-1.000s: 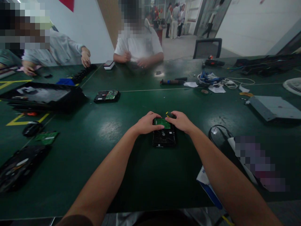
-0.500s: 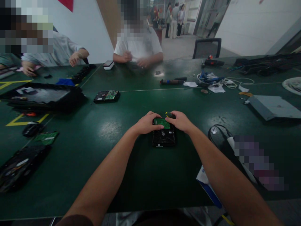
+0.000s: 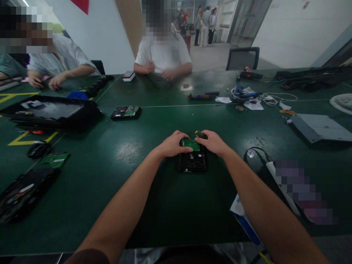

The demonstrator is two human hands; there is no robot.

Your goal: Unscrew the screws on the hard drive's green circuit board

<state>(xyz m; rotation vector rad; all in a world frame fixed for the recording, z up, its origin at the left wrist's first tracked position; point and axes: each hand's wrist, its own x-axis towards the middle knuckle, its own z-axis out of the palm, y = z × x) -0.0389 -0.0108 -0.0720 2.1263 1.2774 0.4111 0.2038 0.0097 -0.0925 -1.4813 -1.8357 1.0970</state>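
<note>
A black hard drive [image 3: 195, 163] lies on the green table in front of me, with a green circuit board [image 3: 191, 144] on its far half. My left hand [image 3: 176, 143] grips the drive's left side, thumb across the board and fingers round the far edge. In my right hand [image 3: 211, 141] is a short screwdriver [image 3: 200, 134] with a dark and yellow handle, held at the board's far right corner. The fingers hide its shaft and tip.
Another hard drive [image 3: 125, 112] lies farther off. At left are a black tray [image 3: 90, 115], a loose circuit board [image 3: 56, 159] and a black casing [image 3: 30, 190]. To the right are a power strip [image 3: 283, 190], a grey metal box [image 3: 320, 126] and tangled cables [image 3: 247, 92]. Two people sit opposite.
My hands keep their places on the hard drive and screwdriver. The person at the far left has lowered a raised hand to the table beside the other hand. The view has shifted slightly.
</note>
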